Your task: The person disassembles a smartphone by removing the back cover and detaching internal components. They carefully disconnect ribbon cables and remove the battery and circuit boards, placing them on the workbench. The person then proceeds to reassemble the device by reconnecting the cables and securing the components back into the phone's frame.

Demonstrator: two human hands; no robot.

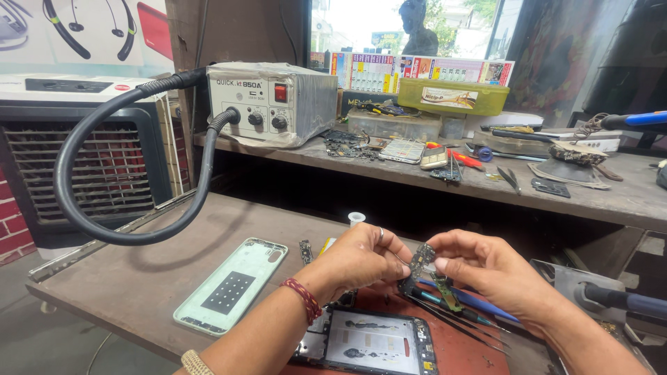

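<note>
Both my hands meet over the red work mat (479,354) and pinch a small dark phone circuit board (421,258) between their fingertips. My left hand (361,258), with a ring and a red thread band at the wrist, grips the board's left side. My right hand (486,267) grips its right edge. Below them lies an opened phone frame (368,342), screen side down. Tweezers and a blue-handled tool (462,312) rest on the mat under my right hand.
A pale green phone back cover (233,285) lies at the left of the brown desk. A grey hot-air station (271,103) with a black hose (76,153) stands on the upper shelf among phones, tools and boxes. A handpiece (611,298) lies at right.
</note>
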